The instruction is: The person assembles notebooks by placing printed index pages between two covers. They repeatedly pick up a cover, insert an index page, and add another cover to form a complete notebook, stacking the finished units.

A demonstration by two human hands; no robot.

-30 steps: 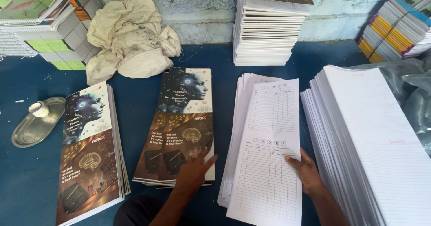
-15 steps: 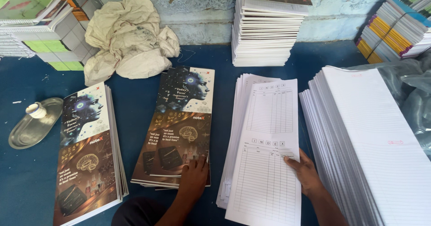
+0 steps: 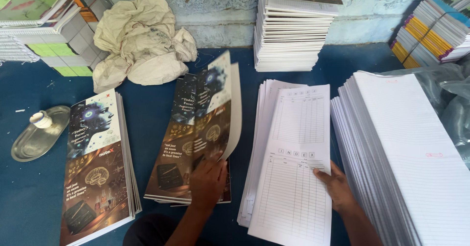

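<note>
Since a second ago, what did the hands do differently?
The left hand has taken hold of the top printed cover sheet and lifted its right edge off the middle cover stack. The right hand stayed on the index sheet; the ruled paper stack did not move.

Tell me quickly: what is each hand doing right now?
Left hand: lifting the top printed cover sheet off its pile.
Right hand: open, resting on the index sheet.
</note>
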